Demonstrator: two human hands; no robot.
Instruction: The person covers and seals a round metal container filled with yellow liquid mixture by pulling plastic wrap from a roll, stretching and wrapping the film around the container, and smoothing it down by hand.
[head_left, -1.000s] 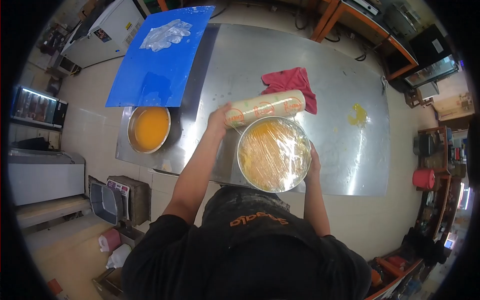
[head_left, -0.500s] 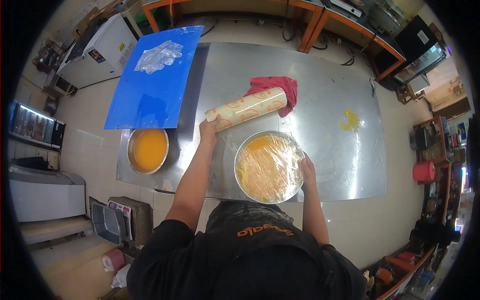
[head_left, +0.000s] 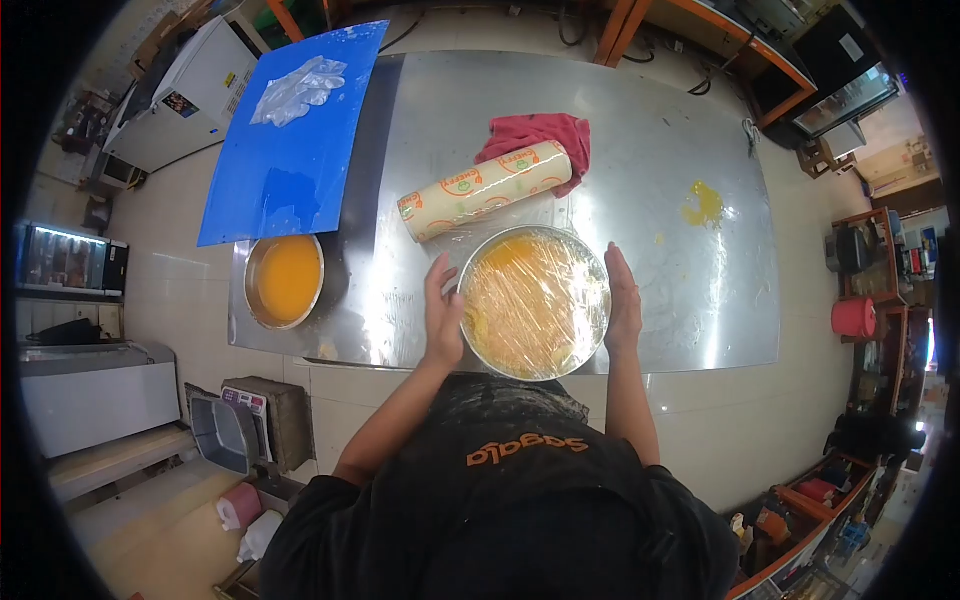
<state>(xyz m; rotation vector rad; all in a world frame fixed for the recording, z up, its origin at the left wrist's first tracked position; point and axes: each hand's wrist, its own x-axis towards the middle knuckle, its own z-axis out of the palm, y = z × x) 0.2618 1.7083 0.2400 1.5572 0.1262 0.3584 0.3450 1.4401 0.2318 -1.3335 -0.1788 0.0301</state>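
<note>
A round metal bowl (head_left: 537, 303) covered with clear plastic wrap sits at the near edge of the steel table, with yellow-orange contents showing through. My left hand (head_left: 443, 313) is at the bowl's left side, its fingers apart. Against the right side lies my right hand (head_left: 623, 298), fingers stretched out along the rim. Just beyond the bowl, a printed roll of plastic wrap (head_left: 485, 190) lies at a slant on the table, and a sheet of film seems to run from it to the bowl. A red cloth (head_left: 540, 135) is partly under the roll's right end.
On the steel table (head_left: 660, 290), a second bowl (head_left: 285, 281) of orange liquid stands at the left. A blue board (head_left: 300, 160) bearing a clear plastic glove (head_left: 300, 90) lies beyond and partly over it. A yellow smear (head_left: 703, 204) marks the table's right side.
The roll was in my left hand and now lies on the table. My left hand has let go and come back to the bowl's left side. My right hand's fingers have straightened.
</note>
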